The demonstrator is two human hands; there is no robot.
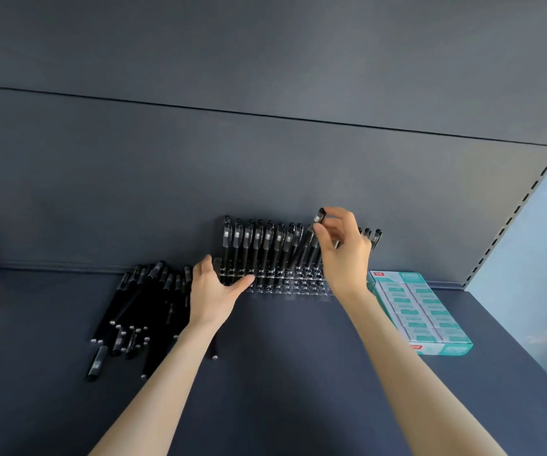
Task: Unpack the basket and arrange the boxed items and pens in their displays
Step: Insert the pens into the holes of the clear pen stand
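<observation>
Dark shelf [298, 373] | my right hand [344, 255] pinched light, stiff pen [305, 248] near cap over rack [285, 284] | left hand [214, 291] spread empty

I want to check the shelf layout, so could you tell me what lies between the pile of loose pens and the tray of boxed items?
In the head view, the clear pen holder stands between the loose pens and the boxed items.

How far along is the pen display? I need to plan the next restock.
Done: the teal-and-white carton of boxed items sits on the dark shelf, and the back rows of the clear plastic pen rack hold black pens. In hand: the right hand is lowering one black capped pen into the rack, which the left hand steadies. Left: the loose pile of black pens and empty front holes.
</observation>
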